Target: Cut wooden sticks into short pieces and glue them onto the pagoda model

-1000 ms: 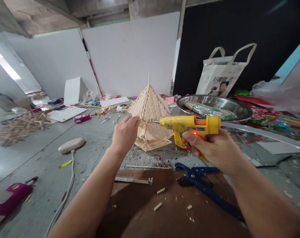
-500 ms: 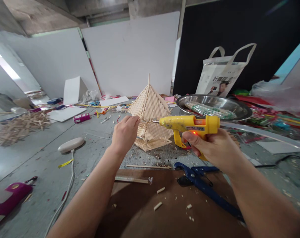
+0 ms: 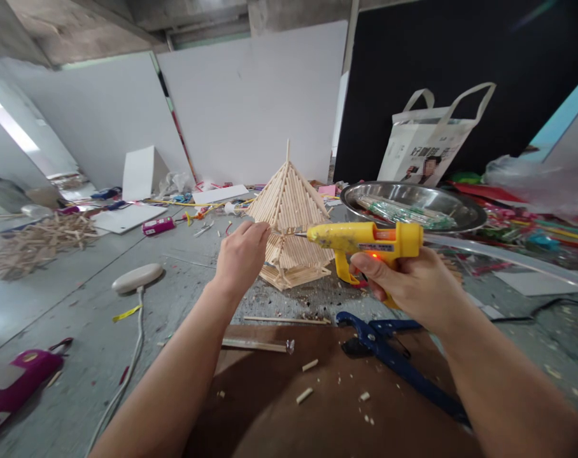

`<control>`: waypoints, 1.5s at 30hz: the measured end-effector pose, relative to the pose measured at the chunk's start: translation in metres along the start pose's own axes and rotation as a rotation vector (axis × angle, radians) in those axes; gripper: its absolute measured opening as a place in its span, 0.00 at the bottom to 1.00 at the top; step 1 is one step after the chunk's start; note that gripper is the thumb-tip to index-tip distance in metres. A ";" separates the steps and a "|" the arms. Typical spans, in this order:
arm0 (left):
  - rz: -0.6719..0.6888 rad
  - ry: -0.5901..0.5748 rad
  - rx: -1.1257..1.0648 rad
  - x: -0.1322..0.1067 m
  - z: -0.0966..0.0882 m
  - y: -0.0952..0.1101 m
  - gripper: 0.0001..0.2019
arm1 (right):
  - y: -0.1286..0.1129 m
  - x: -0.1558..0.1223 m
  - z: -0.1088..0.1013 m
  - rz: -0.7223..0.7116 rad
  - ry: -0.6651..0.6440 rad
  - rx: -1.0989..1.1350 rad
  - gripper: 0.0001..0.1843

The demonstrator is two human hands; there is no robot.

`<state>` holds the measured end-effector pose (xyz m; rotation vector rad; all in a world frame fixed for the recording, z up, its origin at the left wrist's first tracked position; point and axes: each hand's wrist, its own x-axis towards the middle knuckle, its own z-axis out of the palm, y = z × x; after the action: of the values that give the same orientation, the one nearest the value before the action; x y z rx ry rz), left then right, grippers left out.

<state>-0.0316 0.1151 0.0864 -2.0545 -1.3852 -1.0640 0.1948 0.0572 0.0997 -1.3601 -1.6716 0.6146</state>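
In the head view my right hand is wrapped round the grip of a yellow hot glue gun, its red light lit and a clear glue stick trailing from the back. The metal nozzle points left toward my left hand, whose fingers are pinched together; what they hold is too small to make out. Just behind both hands stands a tiered tower of thin wooden sticks with a pointed roof and a spike on top. The nozzle tip lies in front of the gap between its roofs; whether it touches cannot be told.
Blue cutters lie on a brown board with short stick offcuts and packed sticks. A white power strip is at left. A metal basin of wrapped sticks and a bag stand at right. A stick pile lies left.
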 end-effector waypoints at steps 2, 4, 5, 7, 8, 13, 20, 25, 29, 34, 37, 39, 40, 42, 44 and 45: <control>0.003 0.003 -0.002 0.000 0.000 0.000 0.12 | -0.001 0.000 0.000 -0.010 -0.001 -0.007 0.13; 0.003 0.004 0.001 0.000 0.000 0.000 0.12 | -0.001 0.000 0.000 -0.020 0.000 -0.008 0.13; 0.003 0.002 0.002 0.000 0.000 0.000 0.12 | -0.002 0.000 0.000 -0.021 0.000 -0.008 0.13; -0.001 -0.002 0.003 0.000 0.001 0.000 0.12 | -0.002 0.000 0.000 -0.017 -0.009 -0.011 0.13; -0.003 -0.004 0.004 0.000 0.001 -0.001 0.12 | -0.003 0.000 0.000 -0.010 -0.017 -0.014 0.14; -0.005 -0.001 0.009 0.000 0.001 -0.001 0.11 | -0.003 0.001 0.000 0.005 -0.007 -0.010 0.14; -0.005 -0.006 0.012 0.001 0.000 0.001 0.11 | -0.003 0.000 0.000 0.012 -0.017 -0.018 0.15; 0.001 -0.003 0.016 0.001 0.000 0.000 0.11 | 0.000 0.000 0.000 0.002 -0.010 -0.021 0.15; 0.002 0.006 0.022 0.001 0.001 0.000 0.11 | 0.000 0.000 0.000 -0.001 -0.016 -0.031 0.15; 0.006 0.008 0.022 0.001 0.000 0.000 0.11 | 0.002 0.000 0.001 -0.003 -0.007 -0.016 0.15; 0.006 0.010 0.024 0.001 0.000 0.000 0.11 | 0.003 0.001 0.001 -0.001 -0.010 -0.010 0.15; 0.008 0.009 0.026 0.001 0.000 0.001 0.11 | 0.003 0.001 0.001 0.000 -0.010 -0.007 0.16; 0.009 0.007 0.027 0.001 0.000 0.001 0.11 | 0.002 0.001 0.000 0.002 -0.014 -0.009 0.16; 0.011 0.007 0.031 0.002 0.000 0.001 0.10 | 0.000 0.002 0.000 0.008 -0.021 -0.021 0.17; 0.012 0.010 0.034 0.002 0.000 0.001 0.10 | -0.002 0.002 0.000 0.018 -0.036 -0.041 0.17; 0.014 0.011 0.035 0.002 0.000 0.000 0.10 | -0.002 0.002 -0.001 0.021 -0.037 -0.046 0.17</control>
<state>-0.0308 0.1161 0.0874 -2.0277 -1.3730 -1.0364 0.1942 0.0579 0.1023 -1.4086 -1.7123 0.6199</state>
